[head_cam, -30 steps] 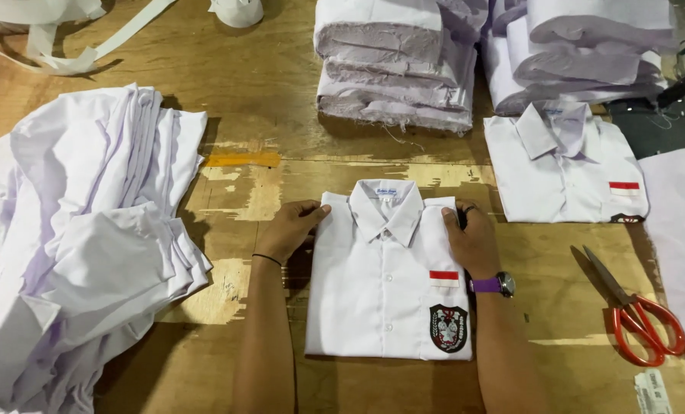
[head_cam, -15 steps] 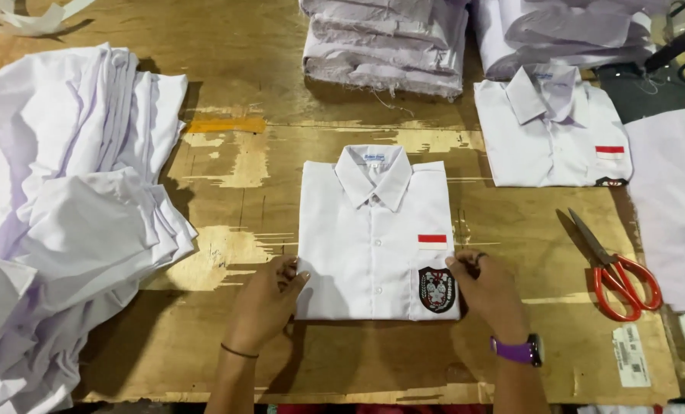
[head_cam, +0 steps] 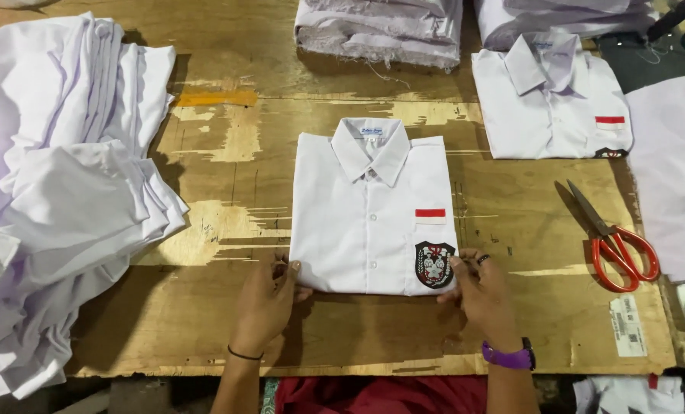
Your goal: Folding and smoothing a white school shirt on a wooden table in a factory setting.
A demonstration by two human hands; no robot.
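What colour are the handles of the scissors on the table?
The scissors have red handles, seen in the head view.

Matt white cloth shirt [head_cam: 373, 215], worn rough wooden table [head_cam: 227, 138], glossy red-handled scissors [head_cam: 614, 241]

Hands down from collar to hem

My left hand [head_cam: 264, 303] and right hand [head_cam: 480, 291] left the collar; now I pinch the folded shirt's [head_cam: 373, 211] bottom corners.
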